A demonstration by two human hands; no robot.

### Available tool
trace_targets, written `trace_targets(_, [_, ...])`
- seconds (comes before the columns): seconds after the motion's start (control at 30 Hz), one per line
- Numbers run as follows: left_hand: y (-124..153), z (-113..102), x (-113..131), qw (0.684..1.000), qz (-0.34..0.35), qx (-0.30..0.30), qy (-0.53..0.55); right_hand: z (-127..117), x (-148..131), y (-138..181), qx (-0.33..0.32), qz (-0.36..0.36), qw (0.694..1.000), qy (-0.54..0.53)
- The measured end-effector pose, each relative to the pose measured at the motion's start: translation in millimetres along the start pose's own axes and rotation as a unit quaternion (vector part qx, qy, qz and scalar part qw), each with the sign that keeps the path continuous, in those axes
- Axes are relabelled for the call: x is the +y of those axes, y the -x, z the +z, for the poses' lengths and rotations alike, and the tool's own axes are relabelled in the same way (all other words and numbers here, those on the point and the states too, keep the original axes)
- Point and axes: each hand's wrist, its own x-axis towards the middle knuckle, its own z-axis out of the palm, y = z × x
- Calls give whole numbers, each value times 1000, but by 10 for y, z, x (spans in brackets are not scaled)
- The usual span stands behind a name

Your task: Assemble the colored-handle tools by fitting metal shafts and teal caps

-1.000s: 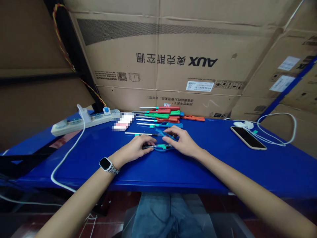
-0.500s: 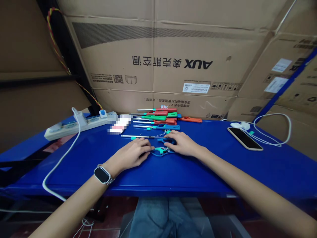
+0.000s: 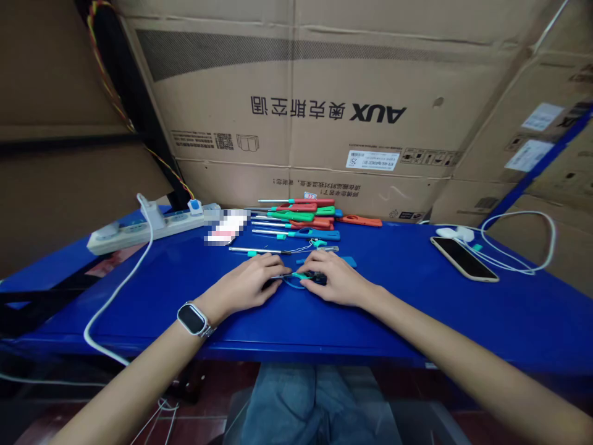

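Observation:
Both my hands rest on the blue table (image 3: 417,309) around a small blue-and-teal lighter (image 3: 301,278) that lies between them. My left hand (image 3: 250,282), with a smartwatch on its wrist, pinches the lighter's thin left end. My right hand (image 3: 331,276) has its fingers curled over the lighter's right part. Just behind my hands lie a metal rod with a teal collar (image 3: 259,251) and a flat blue piece (image 3: 346,261).
A pile of long red, green and blue lighters (image 3: 301,216) lies near the big cardboard box (image 3: 296,111). A white power strip (image 3: 148,224) with a cable sits at the left. A phone (image 3: 464,258) on a white charging cable lies at the right.
My right hand has slid left onto the lighter and its fingers have curled. A flat blue piece now lies bare behind it. My left hand keeps its pinch.

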Motion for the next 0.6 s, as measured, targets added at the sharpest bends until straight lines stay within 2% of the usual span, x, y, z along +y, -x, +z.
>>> trace_targets(0.1, [25,-28,0,998,-41,5,38,18,11,-19,1,2,1000,3])
trace_targets(0.2, [67,-57,-11,997,-52,6,61,23,-2,-36,-4,9,1000,9])
trace_targets(0.4, [60,-41,8,998,-36,24,45,45,-15,-40,-2,30,999,-15])
trace_targets(0.6, [-30,37,44,999,15,29,20,69,-3,-15,27,45,997,-61])
